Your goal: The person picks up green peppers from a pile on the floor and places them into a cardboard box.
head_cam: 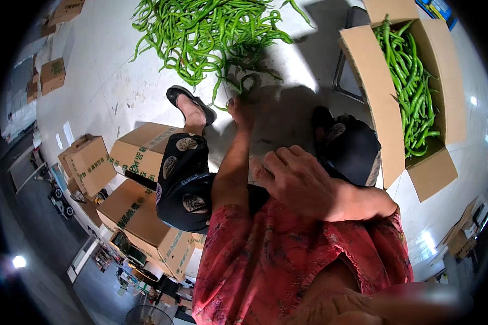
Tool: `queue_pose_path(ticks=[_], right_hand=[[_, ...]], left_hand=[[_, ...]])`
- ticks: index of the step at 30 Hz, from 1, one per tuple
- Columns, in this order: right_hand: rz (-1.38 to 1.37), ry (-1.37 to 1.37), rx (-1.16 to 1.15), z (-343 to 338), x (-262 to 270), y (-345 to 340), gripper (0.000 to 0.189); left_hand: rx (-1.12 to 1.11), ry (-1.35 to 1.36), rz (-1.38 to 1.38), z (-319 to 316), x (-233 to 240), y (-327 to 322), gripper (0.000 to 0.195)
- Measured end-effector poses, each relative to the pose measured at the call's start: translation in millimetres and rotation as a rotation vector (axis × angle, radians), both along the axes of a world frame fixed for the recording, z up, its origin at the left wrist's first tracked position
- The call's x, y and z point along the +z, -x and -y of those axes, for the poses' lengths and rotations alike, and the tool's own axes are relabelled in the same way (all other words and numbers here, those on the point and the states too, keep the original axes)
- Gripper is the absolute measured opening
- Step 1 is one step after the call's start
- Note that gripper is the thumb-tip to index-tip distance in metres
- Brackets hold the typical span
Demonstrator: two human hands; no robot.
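Observation:
A heap of long green chili peppers (211,36) is spread over the pale floor in front of me. My left hand (240,113) reaches down to the heap's near edge, its fingers closed around a green chili pepper (220,108) whose thin end sticks out to the left. Just above that hand lies a curled pepper (250,83) in shadow. Bent in front of my chest, my right hand (290,178) has loosely curled fingers; its palm is hidden. To my right, an open cardboard box (394,146) holds many more green chili peppers (415,89).
Taped cardboard boxes (146,146) and a larger carton (142,219) stand close by my left leg. A dark-framed object (345,77) lies beside the open box. Smaller cartons (53,76) sit farther left. My shoe (191,105) is near the heap.

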State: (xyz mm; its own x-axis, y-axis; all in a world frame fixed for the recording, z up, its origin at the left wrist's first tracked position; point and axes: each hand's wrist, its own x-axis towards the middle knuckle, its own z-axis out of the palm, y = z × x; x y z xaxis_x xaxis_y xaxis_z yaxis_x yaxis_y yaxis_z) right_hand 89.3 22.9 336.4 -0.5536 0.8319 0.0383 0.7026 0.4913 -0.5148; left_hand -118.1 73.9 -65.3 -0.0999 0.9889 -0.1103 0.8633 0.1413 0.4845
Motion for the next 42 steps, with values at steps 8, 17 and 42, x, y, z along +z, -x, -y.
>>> queue_pose_path(ticks=[8,17,42], right_hand=[[0.186,-0.058,0.074,-13,9,7,0.045],[0.041,0.133,0.077,-29,-4,12,0.048],[0.104,0.039,0.114,-33,8,3,0.043]], left_hand=[[-0.196,-0.315,0.062,-89,69,-29,0.044],[-0.491,-0.529,-0.215,-211,63,-98,0.066],[-0.779,-0.186,-0.411,-141,61,-40,0.076]])
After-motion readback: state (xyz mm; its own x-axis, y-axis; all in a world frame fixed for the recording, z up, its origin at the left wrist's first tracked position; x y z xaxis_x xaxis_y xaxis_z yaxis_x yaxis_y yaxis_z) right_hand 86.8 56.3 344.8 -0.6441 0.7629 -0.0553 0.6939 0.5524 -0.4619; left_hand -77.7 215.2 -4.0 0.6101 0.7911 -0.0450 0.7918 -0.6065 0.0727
